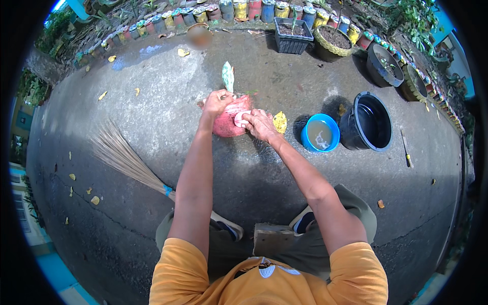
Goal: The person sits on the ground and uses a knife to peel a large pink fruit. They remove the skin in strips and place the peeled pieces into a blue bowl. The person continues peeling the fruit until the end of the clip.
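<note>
On the concrete in front of me lies a wet, reddish-pink piece [227, 127] that looks like cloth or a sack. My left hand [217, 103] is closed at its upper left edge, fingers pinched together; what they grip is hard to make out. My right hand [260, 125] is wrapped round a pale pink rounded object [242, 118] and presses it against the right side of the reddish piece. Its kind does not show. Just beyond my left hand stands a pale green, leaf-shaped thing [228, 76]. A yellow leaf [280, 122] lies right beside my right hand.
To the right stand a blue bucket [319, 133] of cloudy water, a black bucket [367, 122] and a knife [406, 148]. A stick broom [133, 157] lies at left. Potted plants [293, 35] and a border of painted bottles [254, 10] line the back. A wooden block [274, 240] sits between my feet.
</note>
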Demonstrator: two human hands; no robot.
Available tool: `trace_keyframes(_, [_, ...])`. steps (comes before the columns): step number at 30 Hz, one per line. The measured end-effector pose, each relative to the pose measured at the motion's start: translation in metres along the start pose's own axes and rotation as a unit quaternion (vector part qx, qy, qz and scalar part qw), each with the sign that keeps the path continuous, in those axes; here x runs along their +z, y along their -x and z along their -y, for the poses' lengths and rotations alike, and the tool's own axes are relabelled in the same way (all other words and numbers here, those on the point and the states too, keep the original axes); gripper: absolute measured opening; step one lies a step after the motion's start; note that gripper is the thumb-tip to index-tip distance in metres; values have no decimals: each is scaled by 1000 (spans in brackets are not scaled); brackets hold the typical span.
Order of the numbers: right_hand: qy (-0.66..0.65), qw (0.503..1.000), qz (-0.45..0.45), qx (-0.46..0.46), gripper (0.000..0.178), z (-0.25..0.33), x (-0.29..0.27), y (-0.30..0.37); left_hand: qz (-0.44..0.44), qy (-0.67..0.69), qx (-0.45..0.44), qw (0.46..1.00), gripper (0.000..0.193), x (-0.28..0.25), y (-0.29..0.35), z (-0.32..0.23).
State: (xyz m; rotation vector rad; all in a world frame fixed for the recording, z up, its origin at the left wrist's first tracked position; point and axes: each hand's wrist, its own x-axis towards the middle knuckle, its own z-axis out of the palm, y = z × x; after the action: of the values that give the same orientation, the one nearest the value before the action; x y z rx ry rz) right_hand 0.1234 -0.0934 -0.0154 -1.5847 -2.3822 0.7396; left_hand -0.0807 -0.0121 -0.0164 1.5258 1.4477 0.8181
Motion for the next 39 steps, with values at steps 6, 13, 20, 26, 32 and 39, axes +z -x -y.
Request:
trace_keyframes(6, [12,999,-11,43,25,-5,2,2,-24,-54,25,998,17,0,-2,4])
trace_keyframes(13, [51,997,-19,-58,24,4,8,5,-16,-45,32,998,16,2,-5,5])
trace_keyframes(20, [6,999,-8,-36,26,10,8,4,-18,-1,-1,1000,16,4,-3,0])
trace_keyframes(26, [14,1000,0,-11,29,3,11,7,-24,-37,46,998,19,3,-4,0])
trace_keyframes(32, [28,998,-2,52,26,-7,12,13,-35,-49,-12,998,19,1,-6,4])
trace_keyframes(39, [32,999,-25,-27,26,0,14,17,-32,-11,24,999,18,1,-4,-1])
